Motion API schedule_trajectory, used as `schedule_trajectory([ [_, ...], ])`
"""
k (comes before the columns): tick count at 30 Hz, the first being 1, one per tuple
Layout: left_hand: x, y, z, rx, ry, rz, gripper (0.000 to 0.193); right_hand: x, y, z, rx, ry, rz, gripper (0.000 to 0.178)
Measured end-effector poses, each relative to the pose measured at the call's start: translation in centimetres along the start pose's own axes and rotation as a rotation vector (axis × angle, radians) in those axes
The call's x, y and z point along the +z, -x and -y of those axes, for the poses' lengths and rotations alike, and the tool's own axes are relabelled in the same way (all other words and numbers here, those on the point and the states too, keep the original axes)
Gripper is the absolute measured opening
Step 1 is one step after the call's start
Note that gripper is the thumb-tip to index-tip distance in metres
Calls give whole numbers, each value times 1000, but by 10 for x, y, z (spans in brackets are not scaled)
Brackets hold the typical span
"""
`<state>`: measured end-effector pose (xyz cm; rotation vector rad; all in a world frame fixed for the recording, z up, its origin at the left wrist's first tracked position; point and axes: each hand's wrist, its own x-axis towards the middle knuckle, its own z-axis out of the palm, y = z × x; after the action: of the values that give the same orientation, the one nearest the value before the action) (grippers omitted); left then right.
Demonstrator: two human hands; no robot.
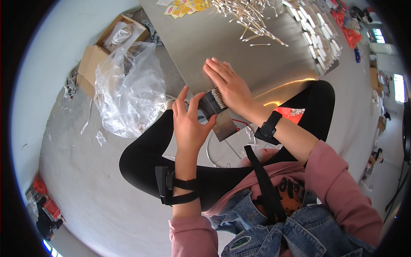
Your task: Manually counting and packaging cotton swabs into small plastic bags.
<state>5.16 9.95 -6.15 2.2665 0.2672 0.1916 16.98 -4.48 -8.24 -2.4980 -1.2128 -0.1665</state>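
My left hand (188, 126) grips a small dark, see-through pack of cotton swabs (209, 105) between thumb and fingers, at the near edge of the metal table. A row of white swab tips shows on the pack's right side. Beside those tips is my right hand (233, 91), its fingers stretched out straight and close together; its palm side seems to touch the tips, though the contact is partly hidden. Farther back on the table lies a loose heap of cotton swabs (248, 17), with a few strays at its near edge.
Stacked white bundles (316, 40) line the table's right side. Yellow printed packets (187, 7) lie at its far left. On the floor to the left are a clear plastic bag (130, 92) and an open cardboard box (90, 68). My bent knees flank the table's near corner.
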Motion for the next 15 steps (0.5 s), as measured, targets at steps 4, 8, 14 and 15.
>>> schedule_trajectory([
  [4, -1, 1, 1, 10, -5, -3, 65, -1, 3, 11, -8, -43, 10, 48],
  [8, 1, 0, 2, 21, 6, -12, 65, -2, 3, 12, 1, -17, 23, 48],
  [14, 1, 0, 4, 15, 18, 7, 68, 0, -3, 18, 6, -49, 29, 49],
  [15, 1, 0, 4, 22, 10, 7, 68, 1, -4, 18, 6, -50, 29, 49],
])
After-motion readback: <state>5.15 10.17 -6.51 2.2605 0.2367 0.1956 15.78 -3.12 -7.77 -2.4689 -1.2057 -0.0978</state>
